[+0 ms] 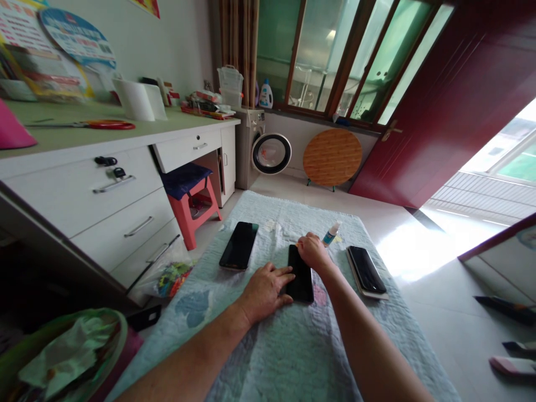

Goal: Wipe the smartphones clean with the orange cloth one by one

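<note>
A black smartphone (300, 279) lies face up in the middle of the quilted cloth. My left hand (268, 287) rests at its left edge with fingers stretched out, fingertips touching the phone. Over the phone's upper end, my right hand (310, 250) is closed and pressed down; a small yellowish bit shows at its fingertips, too little to name. A small spray bottle (330, 234) with a blue label stands just beyond that hand. To the left lies another dark phone (238, 245). On the right a third phone (367, 269) sits on a pale flat piece.
The pale blue cloth (268, 346) covers the low table. A bin (121, 335) with crumpled tissue stands at the lower left, near a clear bag (167, 273) of colourful pieces. A red stool (192, 218) is by the white desk (96, 206). A washing machine (247, 151) has its door open.
</note>
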The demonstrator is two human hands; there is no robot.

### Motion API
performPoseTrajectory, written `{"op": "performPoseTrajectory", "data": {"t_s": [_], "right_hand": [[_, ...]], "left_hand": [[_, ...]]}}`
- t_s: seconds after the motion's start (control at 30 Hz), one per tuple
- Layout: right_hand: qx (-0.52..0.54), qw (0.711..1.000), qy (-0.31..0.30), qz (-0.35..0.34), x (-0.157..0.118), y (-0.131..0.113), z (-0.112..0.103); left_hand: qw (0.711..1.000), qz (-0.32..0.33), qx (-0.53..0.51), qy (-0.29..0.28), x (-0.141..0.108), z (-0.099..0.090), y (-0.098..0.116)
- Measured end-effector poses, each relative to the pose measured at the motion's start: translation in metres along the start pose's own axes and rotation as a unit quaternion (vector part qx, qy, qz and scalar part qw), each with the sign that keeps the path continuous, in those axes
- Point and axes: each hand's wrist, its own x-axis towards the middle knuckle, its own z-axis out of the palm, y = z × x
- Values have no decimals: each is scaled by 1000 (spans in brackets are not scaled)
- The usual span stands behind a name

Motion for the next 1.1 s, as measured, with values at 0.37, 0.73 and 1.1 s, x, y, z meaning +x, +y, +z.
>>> {"op": "performPoseTrajectory", "data": {"t_s": [0.37, 0.73, 1.1], "right_hand": [[10, 995, -15, 98, -10, 13, -4], [40, 993, -10, 109, -35, 9, 0], [114, 986, -120, 11, -93, 2, -34]], "left_hand": [[1000, 4, -3, 11, 0, 5, -2], [1000, -1, -3, 14, 0, 3, 0], [1000, 5, 3, 11, -1, 4, -2]]}}
